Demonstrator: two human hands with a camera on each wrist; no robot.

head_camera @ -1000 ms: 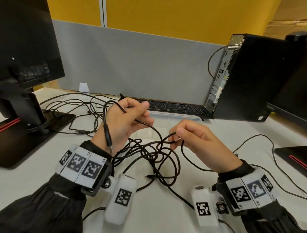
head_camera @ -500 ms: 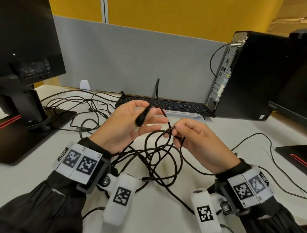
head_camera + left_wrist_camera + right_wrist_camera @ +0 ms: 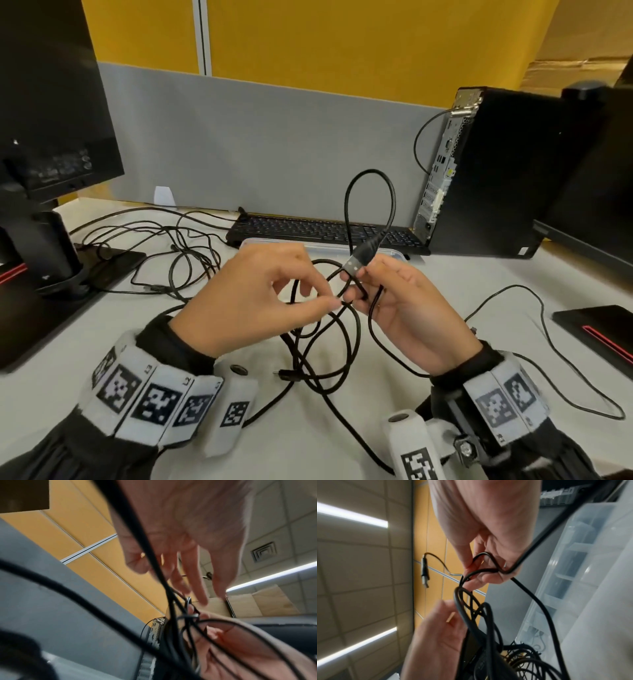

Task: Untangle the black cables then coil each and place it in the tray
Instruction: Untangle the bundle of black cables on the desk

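While our right hand point(image 3: 404, 308) pinches the black cables point(image 3: 329, 342) near a USB plug point(image 3: 356, 265), our left hand point(image 3: 260, 298) has loose, spread fingers. The tangle hangs onto a white desk point(image 3: 428, 284). A clear tray point(image 3: 329, 248), keyboard point(image 3: 325, 231), gray divider point(image 3: 274, 137) and yellow wall point(image 3: 342, 41) sit behind.

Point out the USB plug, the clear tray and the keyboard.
USB plug point(image 3: 354, 265), head view, on its silver metal end.
clear tray point(image 3: 322, 247), head view, on its near rim.
keyboard point(image 3: 308, 230), head view, on the middle rows of keys.
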